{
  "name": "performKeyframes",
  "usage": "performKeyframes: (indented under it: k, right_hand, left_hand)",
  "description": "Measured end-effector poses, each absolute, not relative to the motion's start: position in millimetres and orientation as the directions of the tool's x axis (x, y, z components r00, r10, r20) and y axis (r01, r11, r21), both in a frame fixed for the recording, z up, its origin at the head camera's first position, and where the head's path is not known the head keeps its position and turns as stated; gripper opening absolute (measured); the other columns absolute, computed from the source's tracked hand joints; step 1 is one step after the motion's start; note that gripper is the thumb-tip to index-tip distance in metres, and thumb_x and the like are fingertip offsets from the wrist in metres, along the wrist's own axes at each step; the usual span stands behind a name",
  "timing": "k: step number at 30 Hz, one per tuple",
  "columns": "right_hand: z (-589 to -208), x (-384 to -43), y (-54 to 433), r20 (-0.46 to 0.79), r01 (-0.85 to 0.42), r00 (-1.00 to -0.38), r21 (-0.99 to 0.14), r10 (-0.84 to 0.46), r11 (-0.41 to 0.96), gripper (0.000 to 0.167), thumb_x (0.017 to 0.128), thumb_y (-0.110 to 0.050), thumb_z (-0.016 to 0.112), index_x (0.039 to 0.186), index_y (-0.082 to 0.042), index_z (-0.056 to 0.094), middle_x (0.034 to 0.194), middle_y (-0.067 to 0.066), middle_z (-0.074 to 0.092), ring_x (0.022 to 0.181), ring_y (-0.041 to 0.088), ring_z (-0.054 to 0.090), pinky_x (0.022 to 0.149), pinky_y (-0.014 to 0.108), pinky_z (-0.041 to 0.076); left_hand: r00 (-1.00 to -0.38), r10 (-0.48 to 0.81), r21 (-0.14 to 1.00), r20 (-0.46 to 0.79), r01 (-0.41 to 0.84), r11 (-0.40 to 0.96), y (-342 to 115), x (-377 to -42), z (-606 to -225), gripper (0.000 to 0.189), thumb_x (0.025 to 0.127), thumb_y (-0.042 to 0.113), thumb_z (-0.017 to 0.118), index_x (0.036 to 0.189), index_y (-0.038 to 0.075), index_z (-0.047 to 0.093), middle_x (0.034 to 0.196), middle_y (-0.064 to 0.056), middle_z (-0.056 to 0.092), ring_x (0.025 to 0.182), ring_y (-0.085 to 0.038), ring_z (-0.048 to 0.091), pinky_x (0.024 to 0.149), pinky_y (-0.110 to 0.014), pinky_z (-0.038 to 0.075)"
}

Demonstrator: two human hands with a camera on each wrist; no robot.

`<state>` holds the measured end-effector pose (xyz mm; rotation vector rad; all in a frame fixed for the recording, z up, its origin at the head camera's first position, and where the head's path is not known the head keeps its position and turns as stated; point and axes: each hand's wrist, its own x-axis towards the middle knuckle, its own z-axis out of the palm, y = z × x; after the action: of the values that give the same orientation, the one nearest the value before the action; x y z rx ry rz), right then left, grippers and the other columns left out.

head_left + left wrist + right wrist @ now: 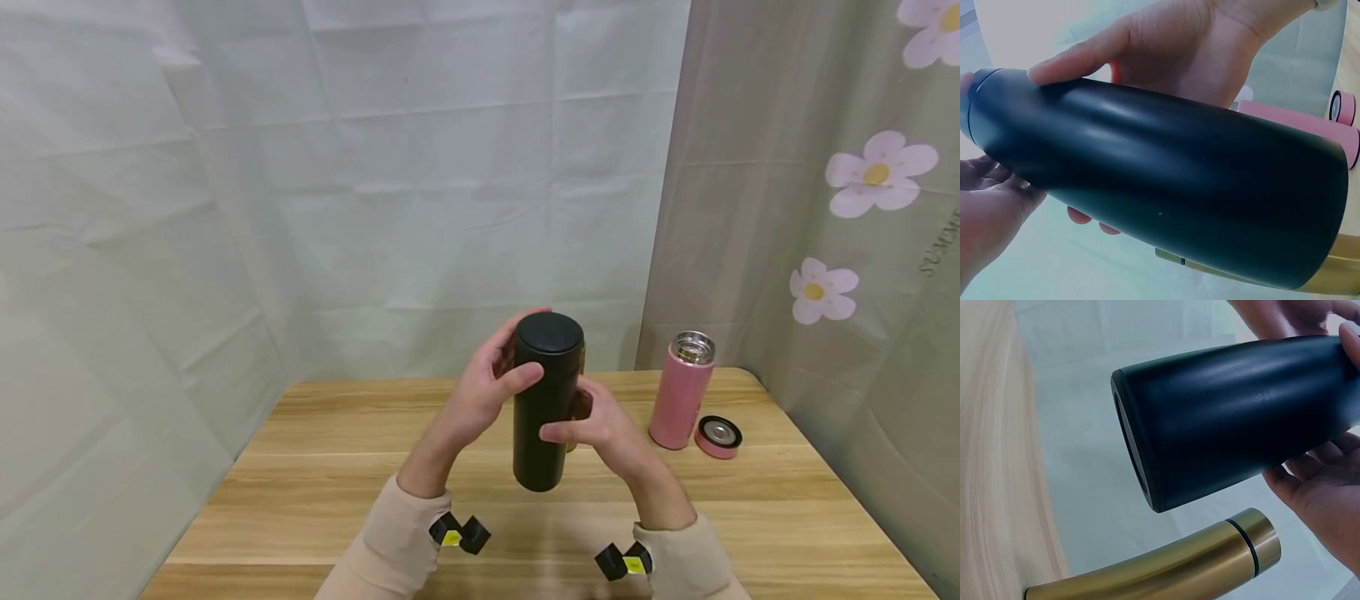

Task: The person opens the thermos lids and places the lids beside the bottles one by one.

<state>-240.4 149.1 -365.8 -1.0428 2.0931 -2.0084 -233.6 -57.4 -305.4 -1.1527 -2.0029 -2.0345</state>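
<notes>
A black thermos bottle [534,417], its lid [551,332] on top, is held up off the table between both hands. My left hand [480,392] grips it near the lid, thumb across the front. Lower down, my right hand [606,425] wraps the other side, its thumb pressed on the black wall. In the left wrist view the right hand [1179,56] lies along the bottle, with two fingertips showing past its far side. The bottle's base faces the right wrist camera, and the right hand [1329,494] shows below the body.
A gold thermos [1166,565] stands behind the black bottle, mostly hidden in the head view. To the right on the wooden table [315,492] stands an open pink thermos [681,400], with its pink lid [717,438] lying beside it. Hanging curtains [450,208] enclose the table.
</notes>
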Motion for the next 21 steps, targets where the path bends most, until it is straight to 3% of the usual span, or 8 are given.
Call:
performKeyframes:
  k: [10,21]
  right_hand:
    - [-367.5,-242.2,148.3,0.396,-0.417,-0.770,-0.906,-0.500,-0.076,0.056,0.086,-0.018,0.077,0.137,-0.003,0.060,0.122,0.015,0.069,0.108,0.036,0.067,0.096,0.054,0.051]
    - [-367.8,-242.5,148.2,0.399,-0.416,-0.770,-0.906,-0.498,-0.084,0.058,0.087,-0.019,0.077,0.140,-0.005,0.059,0.125,0.015,0.068,0.110,0.038,0.065,0.098,0.056,0.049]
  left_hand:
    - [-0.726,0.439,0.837,0.529,0.531,-0.131,-57.1,-234.9,-304.1,0.089,0.088,0.068,0.072,0.156,0.015,0.045,0.138,-0.013,0.061,0.122,-0.025,0.062,0.107,-0.040,0.049]
    - [-0.751,0.410,0.851,0.517,0.501,-0.156,-54.9,-233.3,-304.1,0.093,0.084,0.066,0.078,0.155,0.018,0.043,0.140,-0.013,0.059,0.127,-0.026,0.059,0.110,-0.038,0.046]
